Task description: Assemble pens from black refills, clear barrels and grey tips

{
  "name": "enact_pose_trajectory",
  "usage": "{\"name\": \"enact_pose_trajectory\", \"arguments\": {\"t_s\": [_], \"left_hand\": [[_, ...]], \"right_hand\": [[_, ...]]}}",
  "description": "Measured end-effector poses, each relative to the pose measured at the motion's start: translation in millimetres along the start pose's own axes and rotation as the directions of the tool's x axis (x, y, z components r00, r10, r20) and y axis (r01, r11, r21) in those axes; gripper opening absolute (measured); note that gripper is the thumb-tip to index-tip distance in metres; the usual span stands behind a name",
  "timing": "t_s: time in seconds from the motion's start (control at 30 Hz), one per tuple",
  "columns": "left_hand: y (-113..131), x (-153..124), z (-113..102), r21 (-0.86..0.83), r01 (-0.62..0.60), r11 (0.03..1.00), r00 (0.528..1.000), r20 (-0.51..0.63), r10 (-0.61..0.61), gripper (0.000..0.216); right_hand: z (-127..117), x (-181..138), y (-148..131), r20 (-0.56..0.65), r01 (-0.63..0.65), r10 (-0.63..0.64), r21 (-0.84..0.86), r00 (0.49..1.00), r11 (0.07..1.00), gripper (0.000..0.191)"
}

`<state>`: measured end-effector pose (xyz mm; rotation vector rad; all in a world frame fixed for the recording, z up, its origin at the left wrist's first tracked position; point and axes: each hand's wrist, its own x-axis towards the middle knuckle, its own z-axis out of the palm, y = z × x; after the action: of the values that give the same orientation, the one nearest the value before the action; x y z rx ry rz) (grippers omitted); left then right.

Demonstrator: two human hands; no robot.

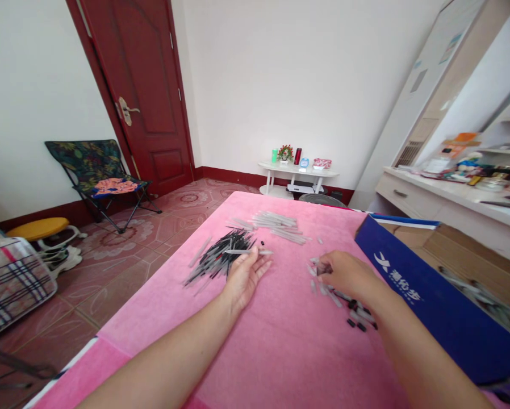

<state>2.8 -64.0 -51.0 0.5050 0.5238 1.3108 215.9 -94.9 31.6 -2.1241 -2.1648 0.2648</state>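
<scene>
My left hand [244, 278], palm turned up, pinches a whitish pen barrel [235, 251] that lies crosswise in its fingers. Just left of it spreads a heap of thin black pen refills [218, 255]. Behind that heap lies a pile of pale pen barrels [280, 221]. My right hand [348, 271] reaches down into a scatter of translucent pen caps [335, 298], fingertips drawn together; something dark shows at them, too blurred to make out. Small black plugs [351, 322] lie among the caps, partly covered by my right forearm.
A pink cloth [255, 341] covers the table. On its right side stands an open blue cardboard box [429, 307] with many pen parts inside. Beyond are a folding chair [97, 170], a low white stand [297, 170] and a cluttered dresser [459, 187].
</scene>
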Motion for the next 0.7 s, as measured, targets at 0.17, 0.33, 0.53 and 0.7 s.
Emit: {"name": "enact_pose_trajectory", "arguments": {"t_s": [0.17,0.33,0.53,0.7], "left_hand": [[-3.6,2.3,-2.6,0.02,0.007,1.0,1.0,0.006,-0.008,0.02],[-4.1,2.3,-1.5,0.041,0.026,0.999,0.999,-0.042,-0.024,0.015],[-6.0,3.7,-2.0,0.071,0.054,0.996,0.997,-0.066,-0.05,0.007],[-7.5,6.0,-3.1,0.108,0.062,0.992,0.997,-0.058,-0.056,0.01]], "right_hand": [[-11.1,-32.0,-4.2,0.102,-0.022,0.051,-0.271,0.993,0.962,0.004],[-10.1,-57.5,-2.1,0.145,-0.07,0.124,-0.331,0.982,0.941,0.014],[-1.3,-66.6,-4.4,0.128,-0.036,0.083,-0.33,0.988,0.943,0.018],[2.9,-39.7,-12.4,-0.062,0.069,-0.066,0.046,0.996,0.997,0.012]]}}
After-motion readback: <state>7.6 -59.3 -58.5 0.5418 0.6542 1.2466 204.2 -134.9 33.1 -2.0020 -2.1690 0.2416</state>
